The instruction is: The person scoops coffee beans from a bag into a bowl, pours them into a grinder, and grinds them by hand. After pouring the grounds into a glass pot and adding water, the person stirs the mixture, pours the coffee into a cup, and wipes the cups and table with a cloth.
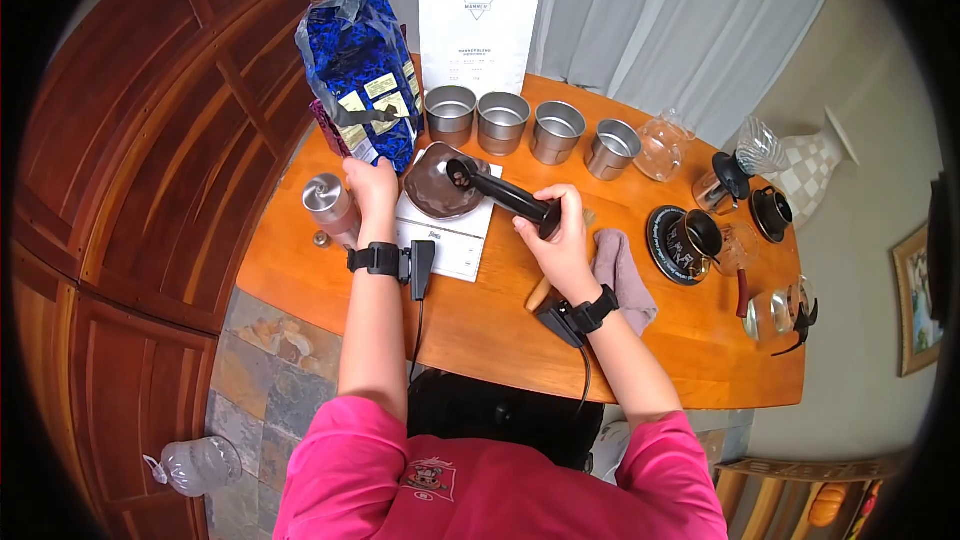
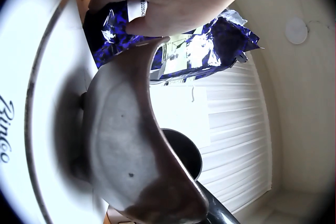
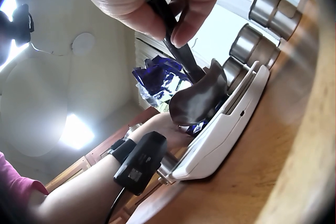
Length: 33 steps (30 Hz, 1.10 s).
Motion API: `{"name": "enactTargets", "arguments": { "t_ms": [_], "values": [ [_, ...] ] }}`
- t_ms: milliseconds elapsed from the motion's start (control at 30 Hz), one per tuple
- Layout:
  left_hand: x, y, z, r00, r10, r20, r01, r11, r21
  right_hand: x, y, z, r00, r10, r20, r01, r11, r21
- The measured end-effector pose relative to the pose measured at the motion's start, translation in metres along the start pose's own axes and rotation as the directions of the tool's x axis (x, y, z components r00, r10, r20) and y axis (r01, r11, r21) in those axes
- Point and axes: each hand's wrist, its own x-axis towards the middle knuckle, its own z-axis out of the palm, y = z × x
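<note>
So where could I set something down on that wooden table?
On the near side of the table: between the crumpled mauve cloth and black-handled glass pot, and in front of the flat white scale. The back is crowded: four silver metal cups beside a shiny blue bag.

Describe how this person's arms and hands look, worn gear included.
The person wears a bright pink shirt with a printed emblem on the chest; its sleeves leave the forearms bare. Each wrist carries a black strap with a black boxy camera and a thin dark cable. No glove shows on the left grip or right grip.
</note>
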Motion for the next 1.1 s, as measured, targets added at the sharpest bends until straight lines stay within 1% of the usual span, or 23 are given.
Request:
{"name": "enactTargets", "arguments": {
  "t_ms": [133, 233, 333, 433, 533, 633, 733, 833, 933, 1033, 1100],
  "values": [
    [0.005, -0.004, 0.003, 0.995, -0.071, 0.076, 0.071, 0.997, -0.004, -0.001, 0.000, -0.001, 1.000, 0.018, 0.013, -0.018, 1.000, 0.001],
    [0.002, -0.002, 0.002, 0.988, -0.098, 0.117, 0.105, 0.993, -0.053, -0.001, -0.004, -0.001, 1.000, -0.005, 0.026, 0.007, 0.999, -0.050],
    [-0.003, 0.000, 0.000, 0.993, -0.026, 0.118, 0.041, 0.991, -0.128, -0.001, -0.001, 0.001, 1.000, -0.028, -0.015, 0.027, 0.999, -0.031],
    [-0.001, 0.000, 0.003, 0.993, -0.070, 0.094, 0.078, 0.993, -0.087, -0.001, -0.002, 0.000, 0.998, -0.050, -0.028, 0.049, 0.997, -0.058],
    [0.000, -0.002, 0.005, 0.993, -0.072, 0.093, 0.081, 0.992, -0.096, -0.002, -0.005, -0.001, 1.000, -0.025, -0.014, 0.024, 0.997, -0.069],
    [-0.001, -0.003, 0.004, 0.996, -0.051, 0.068, 0.060, 0.988, -0.144, -0.003, -0.012, -0.003, 0.999, -0.045, 0.024, 0.047, 0.990, -0.131],
    [0.004, -0.008, 0.007, 0.994, -0.071, 0.083, 0.083, 0.986, -0.145, -0.003, -0.014, -0.002, 0.998, -0.054, 0.016, 0.056, 0.990, -0.128],
    [-0.001, -0.006, 0.003, 0.995, -0.026, 0.093, 0.038, 0.991, -0.131, -0.003, -0.011, -0.001, 1.000, -0.021, -0.009, 0.020, 0.995, -0.094],
    [-0.013, 0.005, -0.009, 0.986, -0.007, 0.165, 0.030, 0.990, -0.140, -0.003, -0.010, -0.001, 1.000, -0.025, -0.007, 0.025, 0.995, -0.096],
    [-0.034, 0.024, -0.027, 0.975, 0.085, 0.204, -0.045, 0.980, -0.192, -0.004, -0.014, -0.001, 0.999, -0.038, 0.031, 0.043, 0.986, -0.161],
    [-0.034, 0.015, -0.022, 0.973, 0.174, 0.152, -0.133, 0.960, -0.246, -0.004, -0.017, 0.000, 0.996, -0.075, 0.048, 0.083, 0.979, -0.184]
  ]
}}
